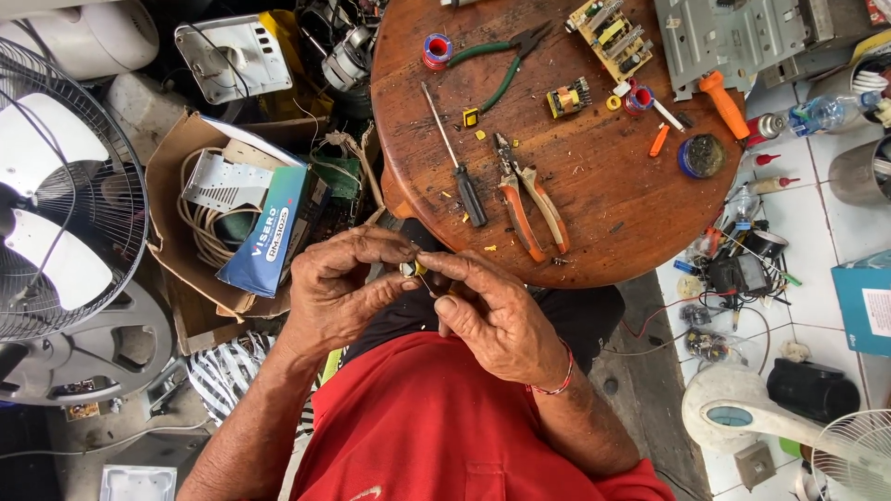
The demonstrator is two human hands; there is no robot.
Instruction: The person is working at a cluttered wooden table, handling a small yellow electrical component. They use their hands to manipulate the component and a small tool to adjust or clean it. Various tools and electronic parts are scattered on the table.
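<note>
My left hand (343, 283) and my right hand (492, 311) meet just below the near edge of the round wooden table (613, 204). Their fingertips pinch one small yellow and white part (413, 269) between them; most of it is hidden by the fingers. Nearest on the table lie orange-handled pliers (531, 204) and a black-handled screwdriver (457, 158). Further back are green-handled pliers (501, 60), a small yellow transformer (568, 97) and a circuit board (613, 35).
A cardboard box (227, 209) holding a blue carton and cables stands left of the table. Fan grilles (56, 186) fill the far left. A grey metal chassis (733, 37), a solder tin (703, 156) and loose parts crowd the right. A white fan base (742, 408) lies on the tiled floor.
</note>
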